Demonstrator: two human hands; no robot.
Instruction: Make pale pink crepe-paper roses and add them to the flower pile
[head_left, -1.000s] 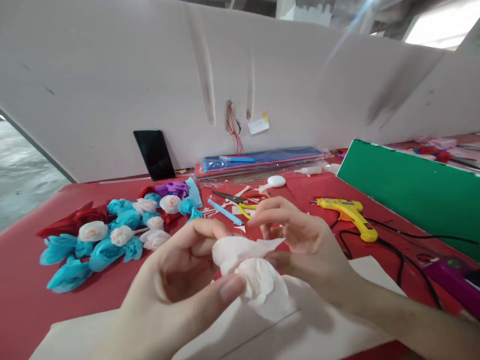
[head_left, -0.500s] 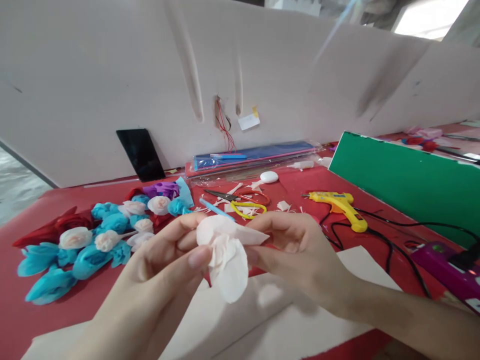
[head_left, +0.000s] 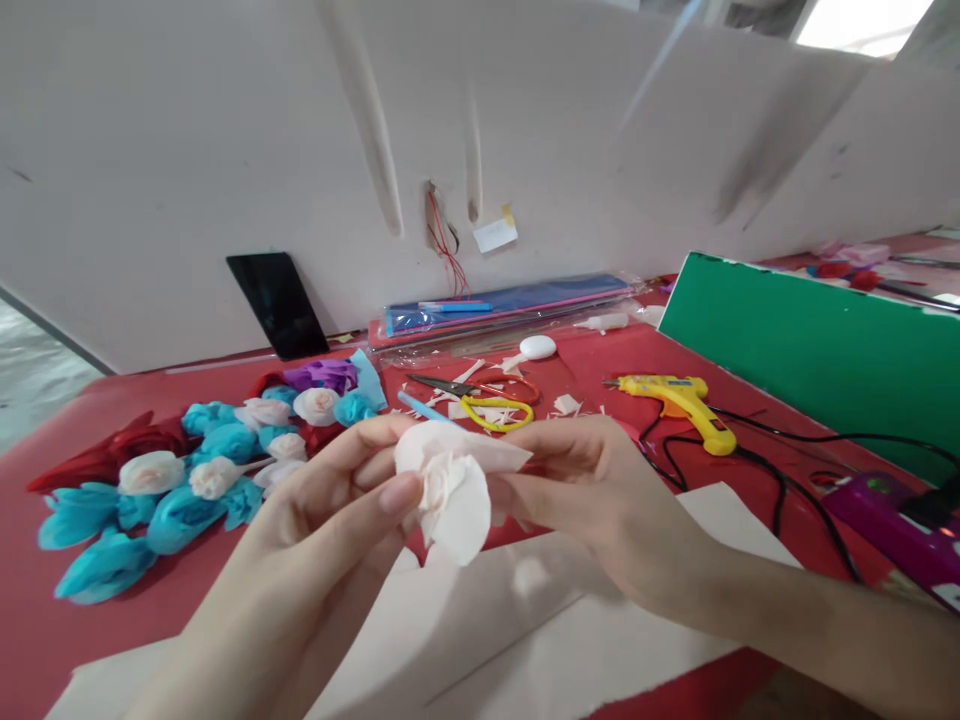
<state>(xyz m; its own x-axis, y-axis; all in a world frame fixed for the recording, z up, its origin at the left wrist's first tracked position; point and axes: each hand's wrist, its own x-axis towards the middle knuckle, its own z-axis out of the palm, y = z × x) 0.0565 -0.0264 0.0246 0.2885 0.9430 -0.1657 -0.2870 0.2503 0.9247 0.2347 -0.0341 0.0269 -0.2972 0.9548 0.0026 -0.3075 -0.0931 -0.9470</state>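
A pale pink paper flower with gathered folds at its centre and rounded petals is held up between both hands. My left hand pinches its folded centre between thumb and fingers. On the other side, my right hand closes thumb and fingers on the pointed end of the paper strip. Beneath them lie sheets of pale paper on the red tabletop. Just beyond the hands are scissors with red and yellow handles, a light blue pen and scattered paper scraps.
Blue, white and red paper flowers cluster at left. A yellow hot glue gun with black cables lies right, near a purple power strip and a green board. A black tablet leans against the white wall.
The front petal has tilted up slightly and looks shorter in view. Both hands keep their grip in nearly the same place, and the camera view has shifted a little.
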